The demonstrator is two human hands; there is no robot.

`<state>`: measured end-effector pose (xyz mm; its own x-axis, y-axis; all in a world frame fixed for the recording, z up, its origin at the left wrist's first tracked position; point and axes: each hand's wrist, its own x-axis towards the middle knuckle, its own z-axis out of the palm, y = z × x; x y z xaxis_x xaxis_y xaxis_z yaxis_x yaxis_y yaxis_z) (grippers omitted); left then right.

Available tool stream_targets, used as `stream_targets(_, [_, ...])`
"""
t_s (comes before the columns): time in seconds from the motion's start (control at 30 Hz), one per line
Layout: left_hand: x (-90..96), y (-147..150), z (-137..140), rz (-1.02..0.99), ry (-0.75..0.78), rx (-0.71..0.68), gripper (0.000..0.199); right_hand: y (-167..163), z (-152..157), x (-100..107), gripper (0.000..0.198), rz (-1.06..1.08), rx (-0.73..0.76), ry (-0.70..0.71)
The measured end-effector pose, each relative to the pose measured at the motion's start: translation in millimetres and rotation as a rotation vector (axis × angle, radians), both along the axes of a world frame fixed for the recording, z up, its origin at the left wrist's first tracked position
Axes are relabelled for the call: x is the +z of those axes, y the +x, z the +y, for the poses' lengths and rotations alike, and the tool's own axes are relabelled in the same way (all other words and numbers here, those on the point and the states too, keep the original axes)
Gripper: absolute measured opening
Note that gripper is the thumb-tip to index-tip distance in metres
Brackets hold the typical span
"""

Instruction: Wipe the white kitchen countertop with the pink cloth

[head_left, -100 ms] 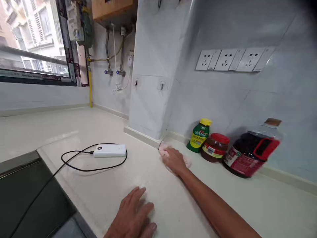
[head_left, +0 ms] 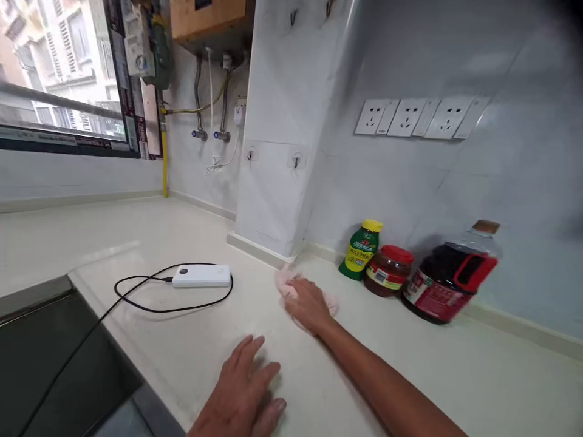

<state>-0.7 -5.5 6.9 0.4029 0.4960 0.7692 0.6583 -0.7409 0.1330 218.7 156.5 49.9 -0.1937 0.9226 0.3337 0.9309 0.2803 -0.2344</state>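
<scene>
A pale pink cloth (head_left: 286,280) lies bunched on the cream countertop (head_left: 191,346), close to the foot of the tiled pillar. My right hand (head_left: 310,305) presses down on it from above, fingers curled over it, and the cloth shows on both sides of the hand. Nearer to me, my left hand (head_left: 248,385) hovers over or rests on the counter with its fingers spread, holding nothing. Whether its palm touches the surface I cannot tell.
Along the wall to the right stand a green bottle with a yellow cap (head_left: 361,250), a red-lidded jar (head_left: 388,271) and a big dark-liquid jug (head_left: 449,276). A white power bank (head_left: 201,276) with a black cable (head_left: 177,311) lies left. A sink (head_left: 59,358) is at lower left.
My right hand and the cloth have slid slightly left, a little away from the pillar's corner. My left hand stays nearly in place. The view has shifted slightly.
</scene>
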Motion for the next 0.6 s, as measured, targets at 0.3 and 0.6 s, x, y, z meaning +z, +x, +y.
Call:
stream_targets(0.3, [13.2, -1, -3, -0.043, -0.156, 0.072, 0.042, -39, -57, -7, 0.05, 0.059, 0.351, -0.063])
stream_targets(0.6, [25.9, -4, -11, 0.049, -0.343, 0.04, 0.027, 173, -84, 10, 0.062, 0.092, -0.507, -0.141])
